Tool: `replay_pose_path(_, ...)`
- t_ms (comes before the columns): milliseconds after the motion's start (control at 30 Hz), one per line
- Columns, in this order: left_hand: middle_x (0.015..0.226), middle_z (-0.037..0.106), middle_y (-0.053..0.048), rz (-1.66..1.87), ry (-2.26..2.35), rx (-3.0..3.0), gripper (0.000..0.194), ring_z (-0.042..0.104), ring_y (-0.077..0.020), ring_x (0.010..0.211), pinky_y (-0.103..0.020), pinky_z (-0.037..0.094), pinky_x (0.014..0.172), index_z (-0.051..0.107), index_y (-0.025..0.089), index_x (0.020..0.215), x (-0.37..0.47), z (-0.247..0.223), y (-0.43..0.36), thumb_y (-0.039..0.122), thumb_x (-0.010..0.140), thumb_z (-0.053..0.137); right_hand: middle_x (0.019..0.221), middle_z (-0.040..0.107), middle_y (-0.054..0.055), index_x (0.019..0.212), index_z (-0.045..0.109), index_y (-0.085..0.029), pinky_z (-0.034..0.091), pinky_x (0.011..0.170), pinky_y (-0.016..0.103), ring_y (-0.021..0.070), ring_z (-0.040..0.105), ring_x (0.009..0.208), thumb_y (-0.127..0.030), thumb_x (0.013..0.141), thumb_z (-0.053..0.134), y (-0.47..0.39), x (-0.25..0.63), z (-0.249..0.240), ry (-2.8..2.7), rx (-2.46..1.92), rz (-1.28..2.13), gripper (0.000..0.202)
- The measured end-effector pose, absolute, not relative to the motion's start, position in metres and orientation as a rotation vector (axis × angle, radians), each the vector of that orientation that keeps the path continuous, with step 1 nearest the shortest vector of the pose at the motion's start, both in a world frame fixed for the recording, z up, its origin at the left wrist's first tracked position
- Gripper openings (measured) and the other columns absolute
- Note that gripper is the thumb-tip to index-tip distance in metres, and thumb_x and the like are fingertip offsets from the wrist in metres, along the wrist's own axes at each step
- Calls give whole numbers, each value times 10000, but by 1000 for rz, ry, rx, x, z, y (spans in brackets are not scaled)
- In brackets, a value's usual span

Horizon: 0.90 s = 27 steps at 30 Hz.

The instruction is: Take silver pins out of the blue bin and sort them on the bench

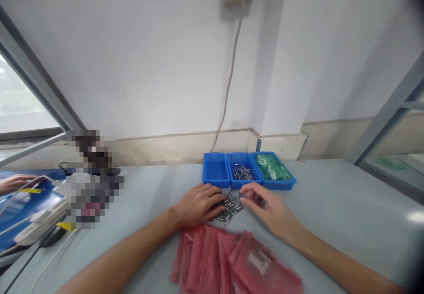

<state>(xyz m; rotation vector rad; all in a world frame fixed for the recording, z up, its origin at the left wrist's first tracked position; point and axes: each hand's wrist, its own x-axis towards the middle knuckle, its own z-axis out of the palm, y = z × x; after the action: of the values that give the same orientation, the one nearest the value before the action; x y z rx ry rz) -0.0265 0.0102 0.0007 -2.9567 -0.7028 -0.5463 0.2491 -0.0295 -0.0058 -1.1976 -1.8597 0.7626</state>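
Note:
A loose pile of small metal pins (228, 210) lies on the grey table in front of the blue bins. My left hand (198, 203) rests palm down at the pile's left side, fingers spread over some of the pins and hiding them. To the right of the pile, my right hand (265, 205) is closed in a pinch, thumb and forefinger nearly meeting; whatever is between the tips is too small to make out. Below both hands, several red plastic bags (212, 258) overlap, and one on the right shows a pale printed patch.
Three joined blue bins stand behind the pile: a bare left bin (215, 170), a middle bin with more pins (242, 172), and a right bin with green packets (273, 168). On the left are a power strip (39, 221), cables and another person's hand (16, 182).

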Motion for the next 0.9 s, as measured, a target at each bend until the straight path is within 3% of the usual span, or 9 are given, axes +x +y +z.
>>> replay_pose_path(167, 1225, 707, -104, -544, -695, -2949, 349, 671, -224, 1096, -374, 534, 975, 644, 181, 1318, -26, 0, 11, 414, 1132, 463, 1073, 651, 40, 1162, 709, -287, 500, 853, 361, 236, 625, 968, -357, 1057, 615, -33, 248, -6, -2197, -1165, 618, 158)
replay_pose_path(567, 1228, 707, -105, -548, -699, -2952, 354, 674, -231, 1100, -381, 540, 980, 644, 178, 1327, -26, 0, 11, 413, 1132, 466, 1000, 644, 22, 972, 630, -255, 468, 873, 367, 241, 613, 975, -281, 1078, 580, -31, 248, -7, -2236, -1140, 590, 121)
replay_pose_path(900, 1223, 711, -103, -556, -692, -2956, 351, 679, -229, 1102, -381, 542, 984, 644, 182, 1335, -26, 0, 11, 413, 1128, 481, 1000, 617, 35, 974, 571, -246, 471, 877, 373, 234, 586, 967, -206, 1090, 496, -33, 248, -8, -2193, -1124, 609, 144)
